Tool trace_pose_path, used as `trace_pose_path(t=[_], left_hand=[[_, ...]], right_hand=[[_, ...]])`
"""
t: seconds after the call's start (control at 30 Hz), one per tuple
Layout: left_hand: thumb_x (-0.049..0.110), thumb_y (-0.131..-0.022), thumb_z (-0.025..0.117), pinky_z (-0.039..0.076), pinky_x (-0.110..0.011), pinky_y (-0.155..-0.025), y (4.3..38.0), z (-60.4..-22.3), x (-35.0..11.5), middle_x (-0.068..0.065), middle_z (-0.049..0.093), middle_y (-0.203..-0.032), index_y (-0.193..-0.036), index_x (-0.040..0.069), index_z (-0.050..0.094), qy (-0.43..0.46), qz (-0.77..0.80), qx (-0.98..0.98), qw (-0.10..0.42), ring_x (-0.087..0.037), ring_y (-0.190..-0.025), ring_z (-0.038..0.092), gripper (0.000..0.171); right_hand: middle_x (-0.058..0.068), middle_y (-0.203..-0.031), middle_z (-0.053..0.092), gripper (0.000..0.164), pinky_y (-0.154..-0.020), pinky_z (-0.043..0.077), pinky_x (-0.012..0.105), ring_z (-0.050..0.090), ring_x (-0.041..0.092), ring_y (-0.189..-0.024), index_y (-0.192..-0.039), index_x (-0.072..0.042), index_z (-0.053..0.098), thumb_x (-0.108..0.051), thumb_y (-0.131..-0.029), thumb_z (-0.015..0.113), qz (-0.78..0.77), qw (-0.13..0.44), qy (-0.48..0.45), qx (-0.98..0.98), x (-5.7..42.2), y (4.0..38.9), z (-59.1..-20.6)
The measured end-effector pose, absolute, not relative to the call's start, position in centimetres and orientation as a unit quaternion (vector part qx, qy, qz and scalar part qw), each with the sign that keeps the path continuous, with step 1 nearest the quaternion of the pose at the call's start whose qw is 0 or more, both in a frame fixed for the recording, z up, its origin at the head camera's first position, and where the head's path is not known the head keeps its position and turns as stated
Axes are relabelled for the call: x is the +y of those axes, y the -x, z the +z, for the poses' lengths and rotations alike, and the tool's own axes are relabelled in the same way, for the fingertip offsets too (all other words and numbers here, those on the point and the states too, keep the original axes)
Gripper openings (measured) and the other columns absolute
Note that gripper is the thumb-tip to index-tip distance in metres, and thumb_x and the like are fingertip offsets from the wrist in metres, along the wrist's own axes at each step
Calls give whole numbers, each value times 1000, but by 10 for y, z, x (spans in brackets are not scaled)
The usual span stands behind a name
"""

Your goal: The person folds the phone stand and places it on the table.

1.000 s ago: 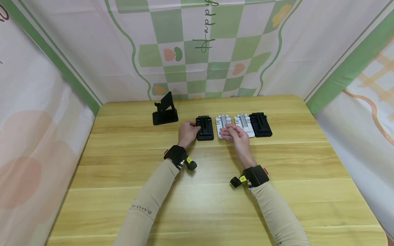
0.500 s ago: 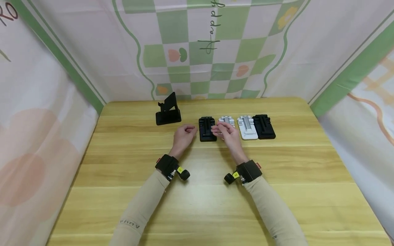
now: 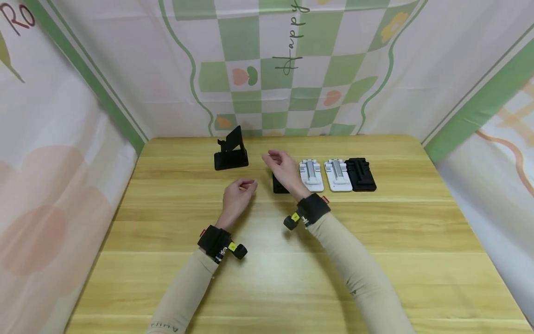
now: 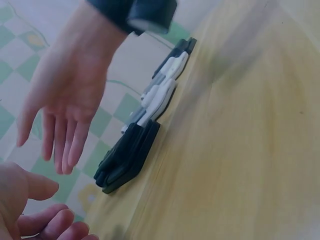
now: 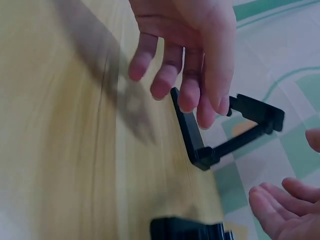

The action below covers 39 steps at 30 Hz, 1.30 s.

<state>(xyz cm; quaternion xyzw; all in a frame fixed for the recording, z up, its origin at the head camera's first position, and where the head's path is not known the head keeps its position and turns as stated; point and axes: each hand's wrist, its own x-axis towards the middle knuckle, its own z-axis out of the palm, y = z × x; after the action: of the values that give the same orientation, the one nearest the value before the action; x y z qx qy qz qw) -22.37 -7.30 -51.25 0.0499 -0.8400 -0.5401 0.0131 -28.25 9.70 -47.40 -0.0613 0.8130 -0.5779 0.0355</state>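
Note:
My left hand (image 3: 238, 199) is held over the wooden table in front of the unfolded black phone stand (image 3: 231, 150), fingers loosely bent with nothing in them. Over the leftmost folded black phone stand (image 3: 280, 185) hovers my right hand (image 3: 285, 171), partly hiding it in the head view. The right wrist view has my right hand (image 5: 185, 55) with loose, bare fingers, and the unfolded stand (image 5: 195, 135) behind them. Beside that folded stand lie two folded white phone stands (image 3: 311, 176) (image 3: 338, 175), then another folded black one (image 3: 361, 175).
The wooden table (image 3: 267, 269) reaches back to a hanging cloth (image 3: 238, 41) with green checks. Further cloth hangs at the left and right sides. The folded stands form a row near the table's back, the two rightmost touching or nearly so.
My left hand has let go of the leftmost folded black stand and drawn back toward me. My right hand has moved left, from over a white stand to over that black one.

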Motion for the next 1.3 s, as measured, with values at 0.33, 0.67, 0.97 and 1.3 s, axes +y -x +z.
trace_pose_path(t=[0.33, 0.67, 0.97, 1.3], left_hand=[[27, -99, 69, 51, -30, -77, 212, -518, -96, -8, 74, -105, -114, 8, 76, -67, -538, -840, 31, -23, -95, 67, 25], [25, -99, 69, 51, -31, -78, 209, -522, -105, -10, 75, -102, -114, 7, 76, -91, -535, -839, 41, -24, -94, 67, 25], [26, -97, 70, 50, -30, -77, 207, -527, -105, -8, 72, -99, -110, 7, 77, -105, -543, -832, 45, -22, -91, 66, 24], [27, -98, 70, 50, -32, -77, 206, -530, -107, -8, 74, -97, -109, 8, 78, -115, -537, -834, 48, -22, -89, 67, 23]], right_hand=[[15, -158, 45, 88, -116, 42, 42, 44, 28, -145, -161, -7, 32, -64, -98, 58, -542, 100, 66, 832, 53, 304, -465], [20, -159, 43, 95, -114, 43, 45, 44, 33, -145, -159, -2, 33, -67, -95, 59, -502, 76, 67, 859, 15, 317, -455], [21, -139, 59, 73, -102, 50, 43, 57, 34, -127, -147, -1, 47, -54, -100, 61, -492, 36, 28, 870, -6, 326, -457], [21, -117, 67, 42, -82, 48, 37, 63, 33, -102, -131, 2, 61, -32, -106, 58, -476, -17, 34, 879, -6, 333, -466]])
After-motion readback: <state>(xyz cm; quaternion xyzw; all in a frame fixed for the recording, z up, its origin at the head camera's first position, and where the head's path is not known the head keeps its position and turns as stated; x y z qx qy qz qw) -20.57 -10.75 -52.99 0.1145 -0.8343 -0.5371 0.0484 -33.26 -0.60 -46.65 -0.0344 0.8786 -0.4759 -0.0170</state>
